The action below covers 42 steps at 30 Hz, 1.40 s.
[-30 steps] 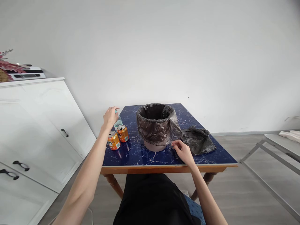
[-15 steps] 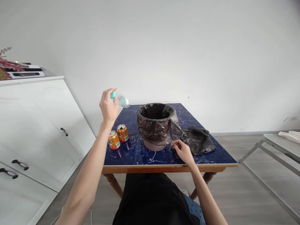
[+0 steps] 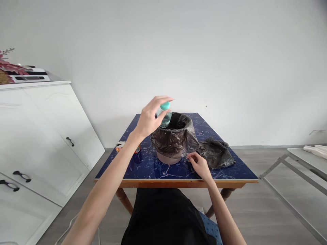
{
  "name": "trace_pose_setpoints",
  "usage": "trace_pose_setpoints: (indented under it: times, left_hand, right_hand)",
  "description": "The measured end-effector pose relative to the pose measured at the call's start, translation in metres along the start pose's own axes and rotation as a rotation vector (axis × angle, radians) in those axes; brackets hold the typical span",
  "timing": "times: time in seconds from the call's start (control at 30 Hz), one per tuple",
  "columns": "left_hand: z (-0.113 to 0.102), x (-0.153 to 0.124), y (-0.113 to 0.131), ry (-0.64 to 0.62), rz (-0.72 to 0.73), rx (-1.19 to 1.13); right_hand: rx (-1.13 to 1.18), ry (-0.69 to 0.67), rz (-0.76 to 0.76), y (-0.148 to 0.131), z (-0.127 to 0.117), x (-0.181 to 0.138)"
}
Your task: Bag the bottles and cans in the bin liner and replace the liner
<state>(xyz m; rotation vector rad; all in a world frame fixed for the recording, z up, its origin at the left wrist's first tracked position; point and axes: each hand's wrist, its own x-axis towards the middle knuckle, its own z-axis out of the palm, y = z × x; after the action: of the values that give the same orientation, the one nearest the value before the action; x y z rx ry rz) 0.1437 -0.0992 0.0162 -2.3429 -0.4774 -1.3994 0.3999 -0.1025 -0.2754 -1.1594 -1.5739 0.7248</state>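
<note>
My left hand is closed around the top of a clear plastic bottle with a turquoise cap. The bottle hangs over the mouth of a bin lined with a black plastic bag. Low at the bag's right side, my right hand has its fingers pinched at the hanging edge of the liner. Another black plastic bag lies crumpled just beyond that hand. To the left, an orange can shows in part behind my left forearm; a second can is mostly hidden by it.
Everything stands on a blue marble-patterned table with a wooden edge, against a white wall. A white cabinet is on the left, with flowers on top. A grey metal-framed stand is at the right.
My left hand has carried the bottle rightward from above the cans to over the bin, and the bottle now hangs nearly upright. The forearm covers more of the cans. My right hand stays put.
</note>
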Motion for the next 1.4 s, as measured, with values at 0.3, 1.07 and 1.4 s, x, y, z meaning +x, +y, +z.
trace_pose_setpoints:
  times: [0.3,1.07,1.4]
  left_hand:
    - [0.020,-0.008,0.008,-0.341,-0.166,-0.183]
    - [-0.052,-0.153,-0.087,-0.969,-1.156,0.565]
    - [-0.053,-0.140,-0.073,-0.783,-1.087,0.622]
  right_hand:
    - [0.000,0.002,0.004,-0.003,-0.001,0.000]
    - [-0.035,0.003,0.013,-0.001,-0.001,0.000]
    - [-0.048,-0.005,0.013,0.001,-0.001,0.000]
